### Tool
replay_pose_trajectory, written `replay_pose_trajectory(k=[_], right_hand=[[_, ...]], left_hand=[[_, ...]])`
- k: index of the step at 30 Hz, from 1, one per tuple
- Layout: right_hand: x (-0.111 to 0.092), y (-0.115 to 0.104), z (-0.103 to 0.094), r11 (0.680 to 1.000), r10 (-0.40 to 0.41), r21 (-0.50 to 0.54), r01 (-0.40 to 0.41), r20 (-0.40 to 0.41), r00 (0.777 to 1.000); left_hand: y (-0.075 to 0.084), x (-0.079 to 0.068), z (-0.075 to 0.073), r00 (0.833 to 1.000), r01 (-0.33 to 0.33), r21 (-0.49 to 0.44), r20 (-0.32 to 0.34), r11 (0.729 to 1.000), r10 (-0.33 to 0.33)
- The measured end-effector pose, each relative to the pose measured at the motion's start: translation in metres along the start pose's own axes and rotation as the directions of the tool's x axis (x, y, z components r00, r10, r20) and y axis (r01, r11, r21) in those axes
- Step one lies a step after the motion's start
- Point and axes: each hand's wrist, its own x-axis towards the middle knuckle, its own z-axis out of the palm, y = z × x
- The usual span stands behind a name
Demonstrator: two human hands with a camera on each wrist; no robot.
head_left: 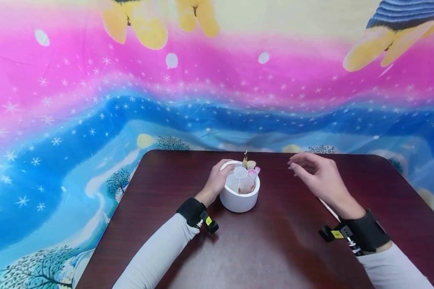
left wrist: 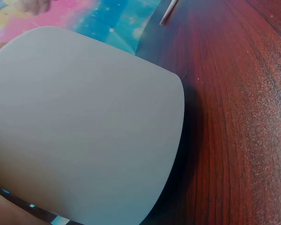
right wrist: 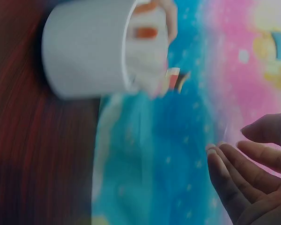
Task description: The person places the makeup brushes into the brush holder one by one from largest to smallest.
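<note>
A round white divided organizer (head_left: pixel 240 202) stands upright on the table. My left hand (head_left: pixel 217 178) grips its left rim, the thumb reaching over the edge. Several small items stick up from its compartments: a cream, brush-like head (head_left: pixel 251 165), pink tips (head_left: pixel 253 173) and a dark-and-gold pointed piece (head_left: pixel 245 158). Orange-brown ends (right wrist: pixel 145 33) show at its mouth in the right wrist view. To the right, apart from the organizer, my right hand (head_left: pixel 320 176) hovers above the table with loosely bent fingers and nothing between them.
A thin white stick (head_left: pixel 329 208) lies on the dark wood table (head_left: pixel 275 249), partly hidden beneath the right hand and wrist. Behind the table's far edge hangs a colourful printed cloth (head_left: pixel 217 88).
</note>
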Motion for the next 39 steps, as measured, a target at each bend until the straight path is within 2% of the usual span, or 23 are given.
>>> replay_pose_trajectory(k=[3,9,12,16,22,27,29,34,39], right_hand=[[-0.006,0.025,-0.009,0.996,0.057,-0.075,-0.056,0.000,0.998],[-0.024,0.062,-0.021,0.962,0.179,-0.221,-0.162,0.055,0.982],[-0.033,0.081,-0.025,0.946,0.211,-0.268,-0.181,0.086,0.974],[-0.047,0.101,-0.031,0.931,0.249,-0.313,-0.188,0.168,0.954],[-0.062,0.124,-0.038,0.893,0.332,-0.402,-0.204,0.280,0.901],[-0.067,0.132,-0.039,0.865,0.421,-0.433,-0.253,0.353,0.836],[-0.068,0.134,-0.038,0.863,0.436,-0.432,-0.263,0.372,0.819],[-0.070,0.141,-0.035,0.878,0.412,-0.412,-0.243,0.396,0.821],[-0.066,0.137,-0.035,0.895,0.388,-0.383,-0.230,0.409,0.826]], left_hand=[[0.000,0.001,0.001,1.000,0.005,0.002,-0.005,1.000,-0.005],[0.000,0.000,0.001,1.000,0.016,-0.004,-0.009,1.000,-0.016],[0.000,-0.001,0.002,1.000,0.022,-0.006,-0.004,1.000,-0.022],[-0.001,-0.002,0.002,1.000,0.027,-0.003,0.001,1.000,-0.027],[0.000,-0.001,0.001,1.000,0.006,0.010,-0.003,1.000,-0.006],[0.001,0.000,0.001,1.000,0.013,0.015,-0.005,1.000,-0.013],[0.002,-0.001,0.001,1.000,0.015,0.015,-0.006,1.000,-0.015],[0.002,-0.001,0.002,1.000,0.016,0.012,-0.010,1.000,-0.016],[0.002,-0.001,0.003,1.000,0.024,0.012,-0.015,1.000,-0.024]])
